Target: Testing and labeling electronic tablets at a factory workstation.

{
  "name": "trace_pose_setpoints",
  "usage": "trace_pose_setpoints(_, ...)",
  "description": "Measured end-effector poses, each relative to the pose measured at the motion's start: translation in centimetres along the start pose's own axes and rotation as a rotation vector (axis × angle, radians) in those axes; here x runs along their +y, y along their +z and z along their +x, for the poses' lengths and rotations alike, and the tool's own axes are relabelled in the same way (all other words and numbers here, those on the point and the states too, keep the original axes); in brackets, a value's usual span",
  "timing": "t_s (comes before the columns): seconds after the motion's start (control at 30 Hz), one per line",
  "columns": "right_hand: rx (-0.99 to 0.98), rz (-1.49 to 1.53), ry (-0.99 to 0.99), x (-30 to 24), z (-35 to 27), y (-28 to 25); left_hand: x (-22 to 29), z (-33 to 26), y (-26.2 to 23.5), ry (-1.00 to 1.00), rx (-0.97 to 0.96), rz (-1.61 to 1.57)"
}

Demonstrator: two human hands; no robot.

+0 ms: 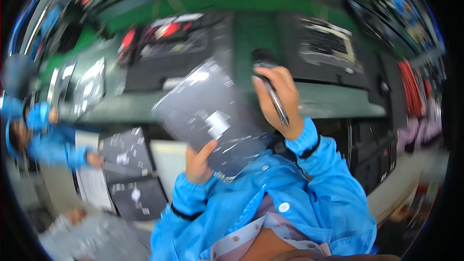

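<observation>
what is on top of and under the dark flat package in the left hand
On the dark flat package: a blurred white label and part of the left hand. Its underside and anything directly beneath cannot be seen, being covered by the package itself.

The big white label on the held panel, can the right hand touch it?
Probably yes: the label faces up and nothing seems to block the way, though the right hand holds a black tool.
</observation>
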State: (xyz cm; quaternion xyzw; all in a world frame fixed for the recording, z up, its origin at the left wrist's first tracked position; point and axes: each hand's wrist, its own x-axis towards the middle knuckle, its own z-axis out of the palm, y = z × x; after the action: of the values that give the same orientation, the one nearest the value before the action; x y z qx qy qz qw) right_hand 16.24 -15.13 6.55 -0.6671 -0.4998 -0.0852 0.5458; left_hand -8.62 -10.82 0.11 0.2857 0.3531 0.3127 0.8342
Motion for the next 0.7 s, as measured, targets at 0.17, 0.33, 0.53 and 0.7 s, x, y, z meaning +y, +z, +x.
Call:
trace_pose_setpoints(0.17,-0.264,-0.469,0.221,7.1,7.7,-0.3,0.8,-0.2,0.3,0.094,0.028,0.089)
trace_pose_setpoints(0.33,-0.093,-0.525,0.097,9.7,7.9,-4.9,0.7,2.1,0.1,0.133,0.029,0.124)
trace_pose_setpoints(0.53,0.743,-0.877,0.139,16.6,2.5,-27.9,0.8,3.8,-2.1,0.151,-0.030,0.028)
trace_pose_setpoints(0.7,1.067,-1.214,1.006,27.9,-10.8,-47.1,1.2,3.4,-1.3,0.126,0.017,0.058)
